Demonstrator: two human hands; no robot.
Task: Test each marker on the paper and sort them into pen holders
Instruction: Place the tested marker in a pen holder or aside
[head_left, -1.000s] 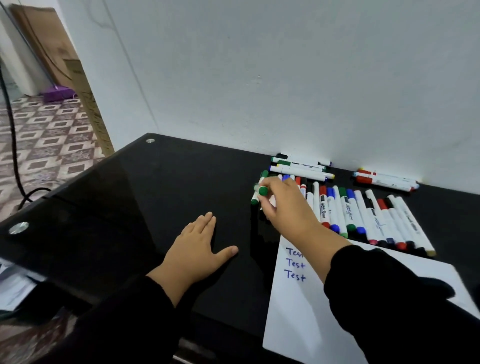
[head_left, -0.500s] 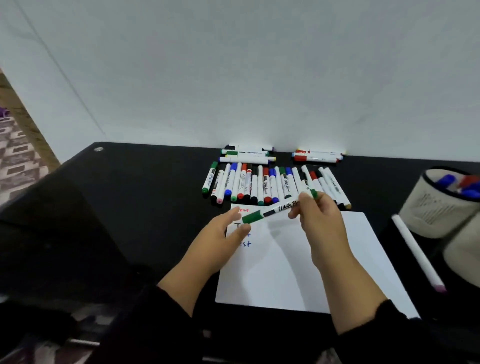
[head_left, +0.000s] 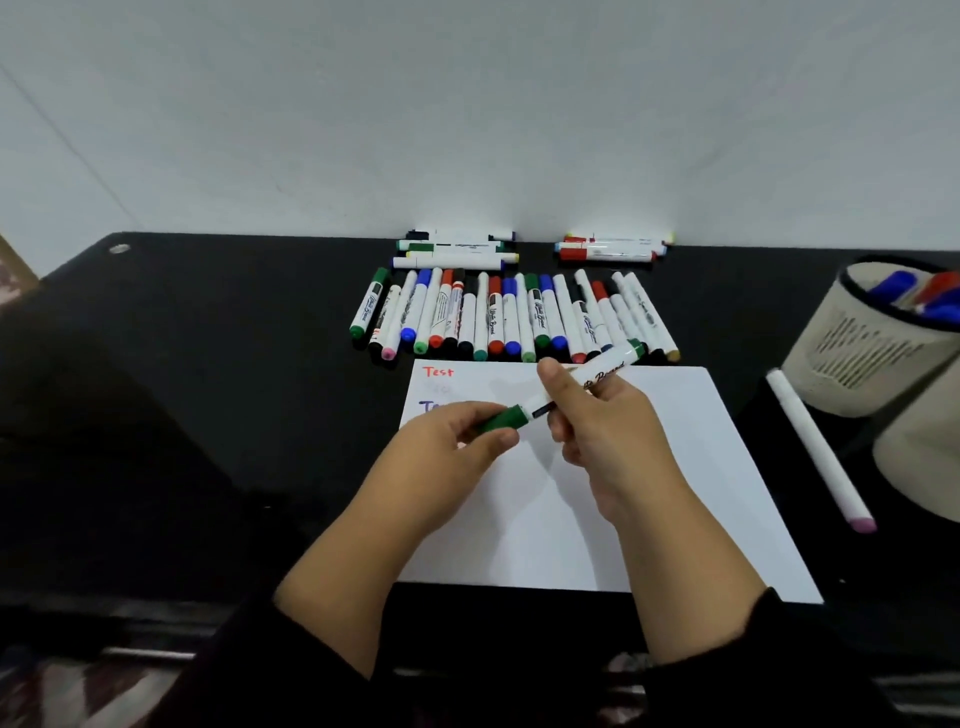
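Note:
A green whiteboard marker (head_left: 605, 370) is held above the white paper (head_left: 691, 467), slanting up to the right. My right hand (head_left: 597, 426) grips its white barrel. My left hand (head_left: 447, 441) pinches its green cap (head_left: 505, 417) at the lower left end. The paper shows "Test" written in red and part of a blue word near its top left. A row of several markers (head_left: 511, 317) lies on the black table just beyond the paper. A beige pen holder (head_left: 862, 343) at the right contains blue and red markers; a second holder (head_left: 919, 452) sits in front of it.
Two small piles of markers lie against the white wall, one (head_left: 454, 248) behind the row and one (head_left: 610, 248) to its right. A pink-capped marker (head_left: 815, 447) lies between the paper and the holders. The black glass table (head_left: 208, 364) stretches to the left.
My right hand picked the green marker from the row's left side and brought it over the paper. My left hand rose from the table and took hold of its cap. The view swung right.

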